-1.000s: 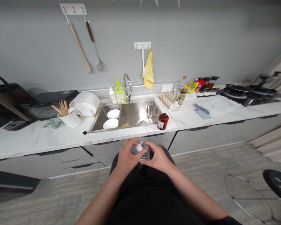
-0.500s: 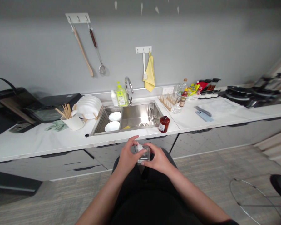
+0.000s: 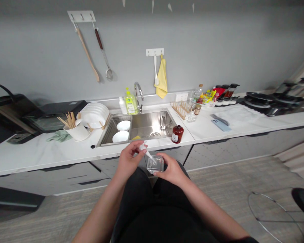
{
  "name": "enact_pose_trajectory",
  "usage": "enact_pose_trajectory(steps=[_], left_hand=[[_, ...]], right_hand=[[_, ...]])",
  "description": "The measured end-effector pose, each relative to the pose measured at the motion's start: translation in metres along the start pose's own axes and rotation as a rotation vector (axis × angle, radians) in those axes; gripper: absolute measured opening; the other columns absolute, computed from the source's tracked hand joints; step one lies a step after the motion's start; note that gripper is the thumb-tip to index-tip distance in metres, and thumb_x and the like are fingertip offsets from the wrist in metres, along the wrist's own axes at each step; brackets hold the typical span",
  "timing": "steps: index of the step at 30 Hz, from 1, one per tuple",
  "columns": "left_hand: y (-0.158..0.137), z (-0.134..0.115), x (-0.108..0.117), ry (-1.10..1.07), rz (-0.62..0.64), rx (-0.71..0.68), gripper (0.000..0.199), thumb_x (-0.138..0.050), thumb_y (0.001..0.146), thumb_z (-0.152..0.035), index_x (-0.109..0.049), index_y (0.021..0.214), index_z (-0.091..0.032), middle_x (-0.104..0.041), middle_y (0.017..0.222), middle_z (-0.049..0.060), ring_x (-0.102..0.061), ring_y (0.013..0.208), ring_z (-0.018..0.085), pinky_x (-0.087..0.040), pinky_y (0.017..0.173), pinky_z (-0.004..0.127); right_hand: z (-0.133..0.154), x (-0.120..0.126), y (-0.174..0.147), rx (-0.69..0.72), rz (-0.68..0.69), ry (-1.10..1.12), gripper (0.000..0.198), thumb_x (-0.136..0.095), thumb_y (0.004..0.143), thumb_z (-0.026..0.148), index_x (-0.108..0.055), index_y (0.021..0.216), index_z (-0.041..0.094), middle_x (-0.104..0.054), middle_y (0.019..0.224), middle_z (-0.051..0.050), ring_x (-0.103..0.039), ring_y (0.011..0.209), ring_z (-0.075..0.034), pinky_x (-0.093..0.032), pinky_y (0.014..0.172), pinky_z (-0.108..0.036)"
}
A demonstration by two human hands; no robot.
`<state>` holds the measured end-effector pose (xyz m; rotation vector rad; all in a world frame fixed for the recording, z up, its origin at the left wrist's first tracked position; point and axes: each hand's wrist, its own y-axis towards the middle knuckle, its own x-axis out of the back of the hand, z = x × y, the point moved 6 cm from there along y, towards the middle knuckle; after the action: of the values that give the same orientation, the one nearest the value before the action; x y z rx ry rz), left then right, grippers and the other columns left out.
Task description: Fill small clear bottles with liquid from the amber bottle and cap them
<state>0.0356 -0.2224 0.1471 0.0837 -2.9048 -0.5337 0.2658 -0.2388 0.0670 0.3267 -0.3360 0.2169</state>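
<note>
My left hand (image 3: 128,158) pinches a white pump top (image 3: 143,147), its thin tube slanting down toward the mouth of a clear square bottle (image 3: 154,166). Whether the tube's tip is still inside the bottle I cannot tell. My right hand (image 3: 171,169) wraps the bottle from the right side, fingers on its near and far edges. Both are held in front of the counter's edge, over my lap. On the counter just beyond stands a brown bottle (image 3: 177,134) with a white label and no pump on top.
Behind my hands is the steel sink (image 3: 152,123), with two white bowls (image 3: 121,136) in its left rack. Green dish soap (image 3: 130,104) stands by the faucet (image 3: 139,92). Chopsticks in a white holder (image 3: 78,133) are left, a blue phone (image 3: 221,125) right.
My left hand has drawn the pump top up and left, away from the clear bottle. The right hand still holds the bottle in nearly the same place.
</note>
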Motion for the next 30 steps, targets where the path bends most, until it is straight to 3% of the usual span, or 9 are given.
enact_pose_trajectory(steps=[5, 10, 14, 24, 30], left_hand=[[0.002, 0.006, -0.001, -0.035, -0.005, 0.014, 0.046, -0.093, 0.092, -0.041, -0.079, 0.132, -0.022, -0.09, 0.114, 0.01, -0.074, 0.083, 0.019, -0.06, 0.084, 0.034], [0.002, 0.012, -0.007, -0.119, 0.096, 0.08, 0.048, -0.093, 0.091, -0.042, -0.079, 0.131, -0.02, -0.09, 0.118, 0.013, -0.08, 0.093, 0.023, -0.063, 0.087, 0.037], [0.0, 0.011, -0.005, -0.108, 0.067, 0.078, 0.05, -0.094, 0.092, -0.042, -0.078, 0.135, -0.021, -0.09, 0.119, 0.012, -0.082, 0.098, 0.024, -0.063, 0.092, 0.038], [-0.009, 0.012, 0.0, -0.164, 0.022, 0.101, 0.053, -0.097, 0.087, -0.044, -0.078, 0.132, -0.021, -0.089, 0.116, 0.013, -0.083, 0.095, 0.024, -0.065, 0.088, 0.038], [-0.011, 0.011, 0.006, -0.12, 0.083, 0.096, 0.05, -0.094, 0.09, -0.041, -0.078, 0.133, -0.021, -0.089, 0.117, 0.014, -0.084, 0.103, 0.026, -0.066, 0.094, 0.038]], right_hand=[[-0.003, 0.001, 0.002, -0.002, -0.001, -0.004, 0.078, -0.102, 0.07, 0.03, -0.072, 0.142, 0.029, -0.084, 0.134, -0.007, -0.082, 0.117, -0.033, -0.064, 0.108, -0.05], [-0.01, 0.001, 0.004, -0.006, -0.026, 0.001, 0.078, -0.103, 0.07, 0.03, -0.073, 0.142, 0.03, -0.085, 0.127, -0.005, -0.082, 0.109, -0.03, -0.065, 0.105, -0.047], [-0.01, 0.0, 0.006, -0.012, -0.025, 0.011, 0.077, -0.103, 0.071, 0.031, -0.073, 0.142, 0.029, -0.086, 0.124, -0.005, -0.082, 0.107, -0.03, -0.066, 0.102, -0.045], [-0.014, 0.0, 0.01, -0.016, -0.025, -0.013, 0.079, -0.102, 0.07, 0.029, -0.073, 0.144, 0.03, -0.086, 0.128, -0.006, -0.081, 0.111, -0.032, -0.064, 0.106, -0.05], [-0.014, -0.002, 0.016, -0.015, -0.023, 0.007, 0.076, -0.103, 0.071, 0.032, -0.073, 0.141, 0.03, -0.086, 0.126, -0.005, -0.082, 0.111, -0.031, -0.065, 0.105, -0.049]])
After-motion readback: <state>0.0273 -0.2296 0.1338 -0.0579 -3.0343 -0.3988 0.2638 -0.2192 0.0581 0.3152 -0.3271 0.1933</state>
